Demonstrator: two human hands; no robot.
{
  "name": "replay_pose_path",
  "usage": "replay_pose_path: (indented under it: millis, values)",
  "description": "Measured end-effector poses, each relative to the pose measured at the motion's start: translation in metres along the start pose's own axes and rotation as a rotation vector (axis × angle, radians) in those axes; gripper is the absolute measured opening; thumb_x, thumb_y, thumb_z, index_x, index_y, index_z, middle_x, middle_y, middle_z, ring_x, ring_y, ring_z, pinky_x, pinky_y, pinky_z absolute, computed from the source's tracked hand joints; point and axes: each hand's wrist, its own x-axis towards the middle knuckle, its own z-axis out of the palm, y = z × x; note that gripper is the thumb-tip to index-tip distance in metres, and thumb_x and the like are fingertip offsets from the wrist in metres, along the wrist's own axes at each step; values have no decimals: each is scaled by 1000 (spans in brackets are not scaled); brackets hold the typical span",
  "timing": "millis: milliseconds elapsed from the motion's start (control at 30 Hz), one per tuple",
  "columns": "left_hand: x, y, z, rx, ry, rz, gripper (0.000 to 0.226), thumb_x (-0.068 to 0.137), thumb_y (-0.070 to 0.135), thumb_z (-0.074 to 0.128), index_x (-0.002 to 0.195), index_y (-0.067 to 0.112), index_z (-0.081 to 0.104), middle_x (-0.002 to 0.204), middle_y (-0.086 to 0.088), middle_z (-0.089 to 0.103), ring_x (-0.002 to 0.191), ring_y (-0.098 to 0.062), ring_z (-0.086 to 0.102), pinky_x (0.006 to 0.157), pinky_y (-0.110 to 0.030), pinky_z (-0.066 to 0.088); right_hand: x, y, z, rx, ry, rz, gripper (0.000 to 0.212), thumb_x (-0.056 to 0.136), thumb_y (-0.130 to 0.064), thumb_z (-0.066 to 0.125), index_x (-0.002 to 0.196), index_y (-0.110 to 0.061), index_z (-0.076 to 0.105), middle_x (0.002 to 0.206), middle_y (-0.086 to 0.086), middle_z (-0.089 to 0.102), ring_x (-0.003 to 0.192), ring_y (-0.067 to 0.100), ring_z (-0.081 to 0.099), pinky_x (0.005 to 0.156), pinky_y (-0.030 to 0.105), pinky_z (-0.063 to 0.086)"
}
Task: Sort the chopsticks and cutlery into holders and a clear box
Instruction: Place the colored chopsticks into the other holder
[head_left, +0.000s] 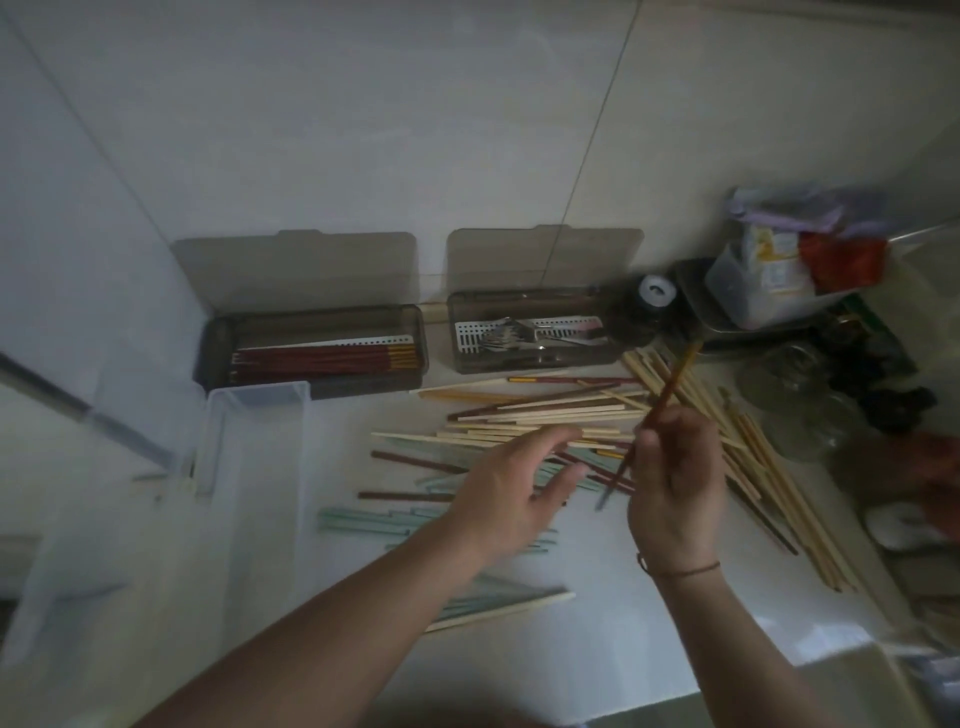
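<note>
A loose pile of pale wooden chopsticks lies on the white counter, mixed with dark red and pale green ones. My right hand grips a dark red chopstick that points up and away. My left hand hovers flat and open over the pile, holding nothing. At the back left a smoky holder with its lid up contains dark red chopsticks. A second smoky holder to its right has metal cutlery in it. A clear box stands at the left.
The tiled wall rises right behind the holders. At the right stand a dark jar with a white cap, a tub with packets and glass jars. The counter's front edge runs near the bottom right.
</note>
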Motion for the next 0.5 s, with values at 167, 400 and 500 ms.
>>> replay_pose_path:
  millis: [167, 400, 500]
  values:
    - [9, 4, -26, -48, 276, 147, 17, 93, 13, 66, 107, 7, 73, 95, -1, 74, 80, -5, 67, 71, -30, 57, 7, -26, 43, 365, 24, 113, 48, 90, 12, 51, 120, -22, 37, 87, 12, 57, 75, 31, 58, 65, 39, 54]
    - [-8, -50, -114, 333, 236, 192, 15, 92, 12, 66, 104, 13, 75, 94, 2, 73, 80, -11, 67, 68, -29, 57, 29, -12, 56, 194, -141, 228, 10, 94, 1, 51, 99, 10, 52, 72, 26, 57, 58, 15, 57, 59, 24, 51]
    - [-17, -66, -145, 460, 259, 151, 16, 93, 14, 63, 101, 15, 77, 95, 3, 74, 83, -13, 67, 72, -23, 52, 35, -3, 72, 244, -326, 373, 14, 91, 2, 55, 82, -7, 61, 61, 12, 59, 56, 22, 55, 59, 30, 50]
